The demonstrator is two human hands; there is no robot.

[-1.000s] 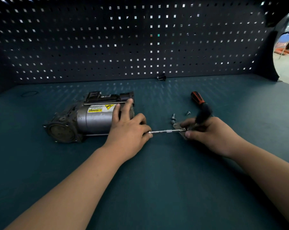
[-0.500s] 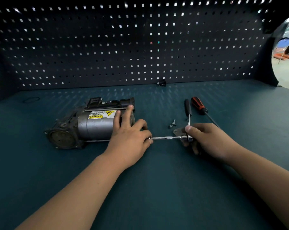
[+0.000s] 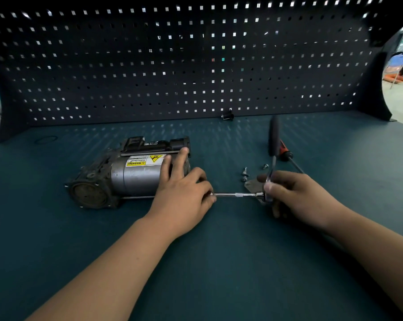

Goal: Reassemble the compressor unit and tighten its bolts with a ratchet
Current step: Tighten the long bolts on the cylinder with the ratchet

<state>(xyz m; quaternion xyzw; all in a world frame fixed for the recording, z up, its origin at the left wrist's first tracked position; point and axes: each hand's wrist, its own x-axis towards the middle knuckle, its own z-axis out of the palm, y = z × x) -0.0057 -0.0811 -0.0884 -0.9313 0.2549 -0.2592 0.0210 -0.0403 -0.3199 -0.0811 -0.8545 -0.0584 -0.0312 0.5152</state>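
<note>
Compressor (image 3: 131, 174) lies on its side on the bench (image 3: 219, 269). Your left hand (image 3: 182, 195) rests its fingers over the compressor's right end and pinches the extension bar (image 3: 235, 195), which runs right from the compressor. Your right hand (image 3: 297, 195) grips the ratchet (image 3: 274, 137) at its head, handle pointing away from you. Bolts (image 3: 244, 173), a plate (image 3: 252, 185) and a screwdriver (image 3: 286, 151) lie right of the compressor.

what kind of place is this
Probably a repair workshop bench: a pegboard backs the teal mat, and a compressor, a ratchet and loose bolts are out for work.
</note>
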